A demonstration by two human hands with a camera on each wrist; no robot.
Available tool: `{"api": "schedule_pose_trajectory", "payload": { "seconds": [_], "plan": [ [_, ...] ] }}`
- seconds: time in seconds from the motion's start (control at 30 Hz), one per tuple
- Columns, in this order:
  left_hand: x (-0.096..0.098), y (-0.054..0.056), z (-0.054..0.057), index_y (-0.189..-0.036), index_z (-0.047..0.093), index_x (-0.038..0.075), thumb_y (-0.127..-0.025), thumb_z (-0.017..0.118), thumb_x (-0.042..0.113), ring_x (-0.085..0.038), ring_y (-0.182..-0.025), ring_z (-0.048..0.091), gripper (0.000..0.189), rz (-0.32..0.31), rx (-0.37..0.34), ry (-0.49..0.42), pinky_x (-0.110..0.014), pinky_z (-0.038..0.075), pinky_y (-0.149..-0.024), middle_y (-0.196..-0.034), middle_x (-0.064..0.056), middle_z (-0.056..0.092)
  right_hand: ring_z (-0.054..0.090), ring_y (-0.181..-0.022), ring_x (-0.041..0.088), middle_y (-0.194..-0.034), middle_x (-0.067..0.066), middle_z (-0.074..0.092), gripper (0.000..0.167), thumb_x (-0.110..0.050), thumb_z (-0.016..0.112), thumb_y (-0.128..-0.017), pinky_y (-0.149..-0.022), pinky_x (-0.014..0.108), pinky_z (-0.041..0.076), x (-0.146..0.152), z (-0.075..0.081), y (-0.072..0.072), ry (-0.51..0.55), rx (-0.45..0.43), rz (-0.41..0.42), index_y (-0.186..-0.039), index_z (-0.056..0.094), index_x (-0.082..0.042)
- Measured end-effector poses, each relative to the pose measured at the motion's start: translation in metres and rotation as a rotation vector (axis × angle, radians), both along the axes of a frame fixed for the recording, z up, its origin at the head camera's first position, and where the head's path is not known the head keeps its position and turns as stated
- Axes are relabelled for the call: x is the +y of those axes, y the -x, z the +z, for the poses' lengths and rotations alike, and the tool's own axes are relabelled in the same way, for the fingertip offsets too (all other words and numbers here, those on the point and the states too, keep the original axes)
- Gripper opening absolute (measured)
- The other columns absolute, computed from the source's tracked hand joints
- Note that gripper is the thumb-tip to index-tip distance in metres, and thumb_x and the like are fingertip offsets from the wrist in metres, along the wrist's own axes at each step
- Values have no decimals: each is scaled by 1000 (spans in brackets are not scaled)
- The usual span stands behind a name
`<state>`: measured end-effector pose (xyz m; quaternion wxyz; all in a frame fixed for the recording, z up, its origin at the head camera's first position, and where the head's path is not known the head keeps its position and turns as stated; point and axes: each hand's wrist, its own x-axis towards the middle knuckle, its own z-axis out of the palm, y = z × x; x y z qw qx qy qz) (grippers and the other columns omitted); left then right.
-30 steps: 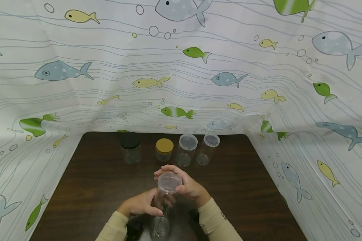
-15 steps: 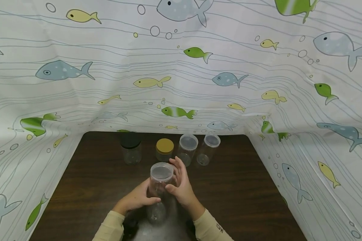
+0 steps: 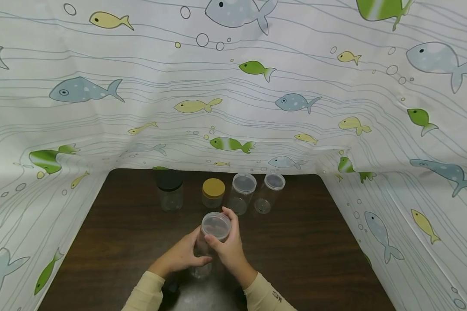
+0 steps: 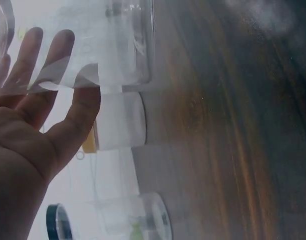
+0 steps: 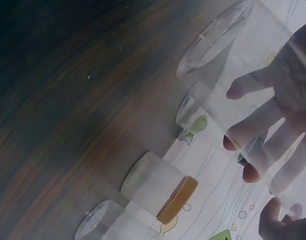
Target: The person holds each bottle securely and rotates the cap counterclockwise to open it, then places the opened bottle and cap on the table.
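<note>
"So, looking at what?"
"At a dark brown wooden desk (image 3: 319,263) and, over its near middle, at a tall clear cylindrical plastic jar (image 3: 203,248)."
"Held how?"
"Clasped by the left grip (image 3: 180,255) round the body and by the right grip (image 3: 231,250) higher, beside the round translucent lid (image 3: 216,224)."

Your left forearm (image 3: 145,289) and right forearm (image 3: 265,293), both in pale sleeves, reach in from the near edge and converge. Your left hand (image 3: 181,252) is gripping, its thumb extended across the front. Your right hand (image 3: 230,252) grips slightly higher, thumb angled inward, fingers (image 3: 231,216) bent round the far side.
</note>
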<state>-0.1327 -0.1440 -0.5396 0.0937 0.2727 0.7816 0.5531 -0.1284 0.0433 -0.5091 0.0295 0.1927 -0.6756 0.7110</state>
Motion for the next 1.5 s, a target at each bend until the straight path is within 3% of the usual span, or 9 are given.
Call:
{"api": "schedule_pose_trajectory", "payload": {
  "seconds": [0.2,0.3,0.5,0.7,0.93,1.2,1.37,1.5],
  "plan": [
    [-2,1,0,-156,30,12,-86,82,20,-22,-110,63,88,-31,-49,-45,-34,51,-92,-138,-11,57,50,-129,29,-146,18,44,89,-29,79,-90,-105,32,42,4,-1,5,110,33,82,-150,21,0],
    [-2,1,0,-157,27,11,-87,80,16,-26,-116,62,89,-43,-68,-64,-35,51,-94,-141,-13,55,52,-130,26,-147,22,45,84,-25,78,-92,-106,31,43,6,-4,8,190,50,141,-144,19,7],
    [-2,1,-1,-158,23,6,-88,78,14,-38,-114,62,90,-55,-84,-65,-33,53,-91,-134,-16,57,52,-132,20,-150,23,45,66,-23,74,-95,-107,30,42,9,-4,12,313,34,182,-128,22,-1],
    [-3,2,-2,-151,34,6,-89,78,21,-41,-114,62,78,-47,-95,-59,-33,52,-92,-134,-17,59,53,-129,20,-148,21,46,65,-29,76,-93,-105,28,44,13,0,15,367,-22,121,-125,25,-4],
    [-6,3,-2,-148,37,3,-89,79,23,-40,-109,64,75,-21,-99,-45,-33,52,-90,-132,-20,60,57,-121,19,-140,20,51,76,-41,75,-92,-100,27,48,19,3,18,356,-64,25,-131,29,4],
    [-8,4,-2,-147,38,2,-88,79,19,-39,-110,64,73,-11,-82,-46,-32,53,-89,-132,-20,60,59,-119,18,-134,12,56,59,-27,67,-100,-101,28,47,23,1,23,427,-28,29,-134,27,-1],
    [-10,5,-2,-147,38,5,-89,79,19,-38,-109,65,72,-3,-87,-44,-33,53,-89,-131,-21,61,61,-120,24,-133,13,50,49,-19,56,-105,-105,33,46,27,4,26,491,-30,61,-138,23,-4],
    [-11,7,-2,-148,37,4,-90,77,19,-35,-109,66,72,3,-79,-45,-34,53,-88,-131,-23,60,61,-120,29,-130,13,47,50,-20,47,-109,-103,33,47,34,3,29,429,-63,60,-147,19,-5]
  ]
}}
